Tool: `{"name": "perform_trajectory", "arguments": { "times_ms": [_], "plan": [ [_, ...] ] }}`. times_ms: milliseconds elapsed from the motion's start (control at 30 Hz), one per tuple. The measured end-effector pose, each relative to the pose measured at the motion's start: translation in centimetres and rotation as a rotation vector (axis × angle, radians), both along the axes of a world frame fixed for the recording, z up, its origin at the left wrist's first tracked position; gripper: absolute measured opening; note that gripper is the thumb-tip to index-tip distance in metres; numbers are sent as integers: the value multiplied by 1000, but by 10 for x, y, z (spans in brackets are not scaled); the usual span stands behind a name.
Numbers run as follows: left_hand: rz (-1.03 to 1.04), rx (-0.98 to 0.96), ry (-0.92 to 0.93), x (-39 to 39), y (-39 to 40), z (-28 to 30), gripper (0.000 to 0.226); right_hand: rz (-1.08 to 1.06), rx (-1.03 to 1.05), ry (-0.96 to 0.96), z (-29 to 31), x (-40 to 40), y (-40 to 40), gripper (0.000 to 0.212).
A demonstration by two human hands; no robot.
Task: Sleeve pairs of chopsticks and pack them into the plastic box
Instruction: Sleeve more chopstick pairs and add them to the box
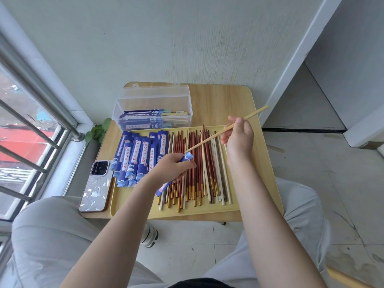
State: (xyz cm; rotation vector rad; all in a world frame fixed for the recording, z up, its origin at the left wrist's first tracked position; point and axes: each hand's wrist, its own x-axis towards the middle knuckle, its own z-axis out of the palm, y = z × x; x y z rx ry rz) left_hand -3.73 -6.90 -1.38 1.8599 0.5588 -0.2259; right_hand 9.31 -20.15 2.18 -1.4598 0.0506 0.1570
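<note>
Left hand [172, 166] grips a blue paper sleeve [166, 185] as the right hand [239, 135] pinches pale chopsticks [220, 134] at its mouth; a misaligned tip could crumple the paper.

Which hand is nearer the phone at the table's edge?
Left. The left hand grips a blue paper sleeve beside the phone; the right hand is farther right.

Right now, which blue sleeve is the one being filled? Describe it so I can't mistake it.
Start at the yellow tray on the small wooden table. Over the loose chopsticks in its middle, the left hand grips one blue sleeve. Unlike the flat sleeves stacked on the tray's left side, it is raised, with pale chopsticks, pinched by the right hand, entering its mouth.
</note>
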Motion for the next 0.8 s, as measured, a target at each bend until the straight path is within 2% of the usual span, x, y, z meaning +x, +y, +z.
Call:
{"name": "perform_trajectory", "arguments": {
  "times_ms": [167, 267, 433, 567, 733, 800],
  "plan": [
    [77, -203, 50, 0, 1, -1, 29, -4, 18, 18, 1, 4, -3, 33],
    [32, -117, 42, 1, -2, 1, 24, 38, 5, 1, 2, 1, 0, 33],
    [-81, -51, 82, 2, -5, 10, 36, 157, -73, -78, 2, -7, 3, 34],
    [-81, -33, 106, 4, -7, 12, 44, 306, -104, -96, -1, -8, 4, 34],
    [37, -15, -46, 10, -13, 14, 49, 570, -393, -91, -7, -11, 3, 23],
    [101, -114, -111, 10, -13, 18, 41, 537, -404, -62, -12, -12, 2, 59]
  ]
}}
